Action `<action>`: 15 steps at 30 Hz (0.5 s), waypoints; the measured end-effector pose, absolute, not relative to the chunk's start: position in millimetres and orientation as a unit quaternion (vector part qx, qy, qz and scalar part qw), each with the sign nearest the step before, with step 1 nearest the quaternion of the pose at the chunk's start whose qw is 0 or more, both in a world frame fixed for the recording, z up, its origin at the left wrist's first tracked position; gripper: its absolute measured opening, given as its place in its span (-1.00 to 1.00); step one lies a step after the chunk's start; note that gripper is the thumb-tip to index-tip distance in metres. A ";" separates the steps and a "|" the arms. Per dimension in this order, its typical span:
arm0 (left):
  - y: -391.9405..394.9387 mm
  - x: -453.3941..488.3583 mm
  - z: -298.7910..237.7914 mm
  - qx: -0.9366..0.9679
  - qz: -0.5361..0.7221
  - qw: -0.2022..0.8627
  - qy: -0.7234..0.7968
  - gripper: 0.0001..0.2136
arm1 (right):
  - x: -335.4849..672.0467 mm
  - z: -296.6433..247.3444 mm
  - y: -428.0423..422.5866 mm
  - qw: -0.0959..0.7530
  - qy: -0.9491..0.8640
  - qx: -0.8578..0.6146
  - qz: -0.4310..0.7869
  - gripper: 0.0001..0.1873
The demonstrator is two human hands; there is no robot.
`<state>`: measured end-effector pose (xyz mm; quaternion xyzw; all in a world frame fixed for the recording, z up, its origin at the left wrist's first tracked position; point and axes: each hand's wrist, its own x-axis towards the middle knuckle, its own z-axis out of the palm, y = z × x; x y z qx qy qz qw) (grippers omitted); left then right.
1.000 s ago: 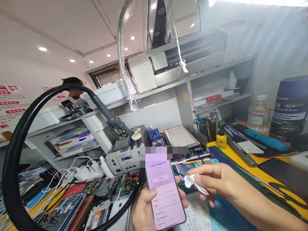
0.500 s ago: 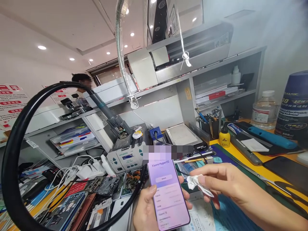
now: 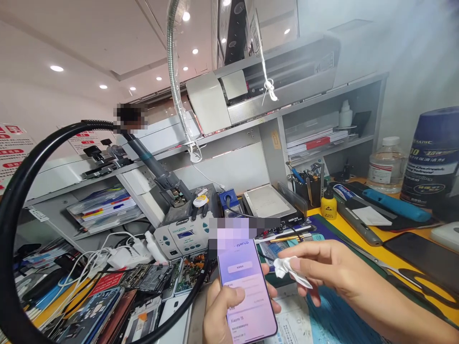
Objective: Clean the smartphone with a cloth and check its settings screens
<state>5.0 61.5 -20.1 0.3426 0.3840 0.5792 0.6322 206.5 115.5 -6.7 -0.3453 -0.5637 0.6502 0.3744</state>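
A smartphone [image 3: 251, 296] with a lit purple screen reading "Xiaomi 15" stands tilted upright in my left hand [image 3: 217, 310]. The thumb of that hand lies over the screen, and its fingertips wrap round the right edge. Just right of the phone, my right hand [image 3: 322, 270] pinches a crumpled white tissue [image 3: 292, 272] between thumb and fingers. The tissue is apart from the phone. Beneath both hands are a printed white sheet [image 3: 292, 315] and a blue mat [image 3: 332, 320].
A black hose [image 3: 14, 229] loops round the left side, near the phone. Phone parts [image 3: 143, 282] crowd the left bench; a soldering station [image 3: 186, 236] stands behind. Scissors [image 3: 401, 274], a yellow bottle [image 3: 328, 204], a dark phone [image 3: 416, 253] and a spray can [image 3: 430, 157] are right.
My left thumb has moved from the phone's left edge onto its screen. The right hand still pinches the tissue. The whole view has shifted slightly.
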 end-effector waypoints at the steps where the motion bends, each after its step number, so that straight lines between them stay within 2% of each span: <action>1: 61.8 6.4 -18.8 0.342 0.582 0.624 0.394 -0.59 | 206.7 -6.7 115.8 0.373 -0.563 -0.346 0.651 -0.61; 7: 61.9 13.0 -10.1 0.304 0.594 0.605 0.435 -0.60 | 206.5 -7.8 116.8 0.361 -0.561 -0.344 0.661 -0.57; 15: 62.2 14.5 -8.5 0.282 0.587 0.611 0.450 -0.51 | 206.5 -6.9 113.5 0.355 -0.562 -0.353 0.658 -0.56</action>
